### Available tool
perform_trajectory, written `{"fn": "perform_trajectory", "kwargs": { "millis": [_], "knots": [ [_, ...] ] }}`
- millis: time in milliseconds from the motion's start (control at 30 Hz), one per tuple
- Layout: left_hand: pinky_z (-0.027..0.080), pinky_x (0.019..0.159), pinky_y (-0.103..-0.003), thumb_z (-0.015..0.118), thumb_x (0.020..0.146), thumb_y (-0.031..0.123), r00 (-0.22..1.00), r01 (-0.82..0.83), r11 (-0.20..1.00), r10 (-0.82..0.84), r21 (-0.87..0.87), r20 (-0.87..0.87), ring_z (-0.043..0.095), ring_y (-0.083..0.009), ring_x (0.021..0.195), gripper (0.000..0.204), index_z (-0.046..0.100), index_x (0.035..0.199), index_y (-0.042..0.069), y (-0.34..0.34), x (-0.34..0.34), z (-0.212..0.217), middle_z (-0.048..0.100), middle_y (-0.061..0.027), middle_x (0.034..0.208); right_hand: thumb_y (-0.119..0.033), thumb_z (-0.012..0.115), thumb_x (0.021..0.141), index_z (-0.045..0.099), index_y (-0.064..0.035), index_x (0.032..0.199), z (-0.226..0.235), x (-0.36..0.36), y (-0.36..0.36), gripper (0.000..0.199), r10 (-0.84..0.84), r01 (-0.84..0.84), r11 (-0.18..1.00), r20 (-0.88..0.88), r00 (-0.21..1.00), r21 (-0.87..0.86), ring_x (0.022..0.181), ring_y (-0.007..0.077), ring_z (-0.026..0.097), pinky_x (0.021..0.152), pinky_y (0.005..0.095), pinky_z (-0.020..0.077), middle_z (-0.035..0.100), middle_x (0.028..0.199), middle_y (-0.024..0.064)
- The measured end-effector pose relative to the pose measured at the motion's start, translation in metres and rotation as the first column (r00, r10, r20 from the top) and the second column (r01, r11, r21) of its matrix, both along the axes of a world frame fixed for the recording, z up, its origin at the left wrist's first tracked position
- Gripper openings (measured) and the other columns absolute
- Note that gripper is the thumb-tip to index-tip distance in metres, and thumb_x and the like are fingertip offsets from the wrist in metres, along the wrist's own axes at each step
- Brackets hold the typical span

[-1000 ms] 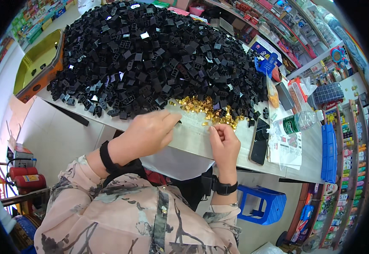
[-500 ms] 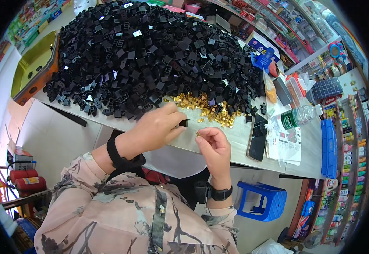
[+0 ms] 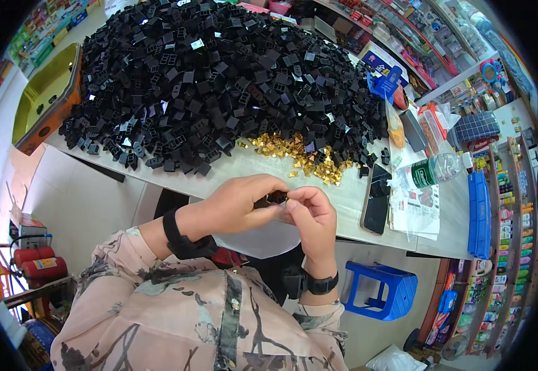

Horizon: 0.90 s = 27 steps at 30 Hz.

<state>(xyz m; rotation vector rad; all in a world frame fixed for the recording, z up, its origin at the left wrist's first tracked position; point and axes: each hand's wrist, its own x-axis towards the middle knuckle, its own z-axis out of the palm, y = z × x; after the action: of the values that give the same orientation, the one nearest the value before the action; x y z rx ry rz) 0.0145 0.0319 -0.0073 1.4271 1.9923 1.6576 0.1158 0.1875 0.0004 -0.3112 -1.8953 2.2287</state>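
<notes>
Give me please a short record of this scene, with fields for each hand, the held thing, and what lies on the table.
left hand: grips a small black plastic part near the table edge
right hand: fingertips pinch at the same part
heap: large pile of black plastic parts on the white table
beside heap: small gold-coloured pieces
right of hands: dark phone, plastic bottle lying down
under table: blue stool

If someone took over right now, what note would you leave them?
Left hand: pinching a small black plastic piece.
Right hand: fingertips on the same piece, at a small gold bit.
Both hands are above the table's near edge.
Supplies: big pile of black pieces on the table; small heap of gold metal bits at its front.
Done: cannot tell; no finished pile shows.
Left: the heaps remain.
</notes>
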Motion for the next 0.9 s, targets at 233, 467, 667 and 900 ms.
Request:
{"fn": "perform_trajectory", "kwargs": {
  "millis": [233,467,667,900],
  "knots": [
    [0.048,0.064,-0.035,0.060,0.080,0.001,0.990,-0.037,0.999,0.038,0.013,-0.136,0.062,-0.0287,0.075,0.027,0.060,0.107,0.005,0.000,0.001,-0.002,0.062,-0.0112,0.083,-0.006,0.061,0.090,0.058,-0.0008,0.096,0.006,0.003,0.000,0.009,-0.021,0.017,0.998,0.073,0.997,0.060,0.074,0.0043,0.054,0.065,0.0185,0.0443,0.060,0.084,-0.0010],
    [0.049,0.064,-0.035,0.059,0.080,0.000,0.981,-0.045,0.999,0.043,-0.005,-0.189,0.062,-0.0290,0.073,0.027,0.061,0.106,0.005,0.000,0.001,-0.004,0.062,-0.0114,0.084,-0.012,0.063,0.091,0.058,-0.0023,0.093,0.004,0.000,0.003,0.011,0.041,-0.062,0.986,0.135,0.990,0.155,0.070,0.0055,0.055,0.065,0.0193,0.0456,0.060,0.078,-0.0006],
    [0.047,0.062,-0.029,0.058,0.086,0.002,0.992,-0.022,0.993,0.007,0.120,0.126,0.060,-0.0137,0.072,0.022,0.060,0.108,0.005,0.000,0.003,-0.004,0.062,-0.0046,0.082,-0.013,0.064,0.089,0.060,-0.0030,0.093,0.010,-0.006,0.016,0.011,0.076,-0.078,0.997,0.169,0.983,0.005,0.069,0.0059,0.056,0.061,0.0203,0.0453,0.060,0.078,0.0004],
    [0.043,0.058,-0.020,0.061,0.089,0.006,0.695,0.071,0.995,-0.096,0.064,0.713,0.052,-0.0029,0.070,0.024,0.059,0.112,0.007,-0.005,-0.012,0.009,0.058,0.0016,0.081,-0.019,0.066,0.087,0.063,-0.0022,0.091,0.006,-0.031,0.020,0.017,-0.293,0.122,0.604,0.077,0.953,0.788,0.065,0.0083,0.058,0.058,0.0235,0.0458,0.063,0.071,0.0020]
  ]
}}
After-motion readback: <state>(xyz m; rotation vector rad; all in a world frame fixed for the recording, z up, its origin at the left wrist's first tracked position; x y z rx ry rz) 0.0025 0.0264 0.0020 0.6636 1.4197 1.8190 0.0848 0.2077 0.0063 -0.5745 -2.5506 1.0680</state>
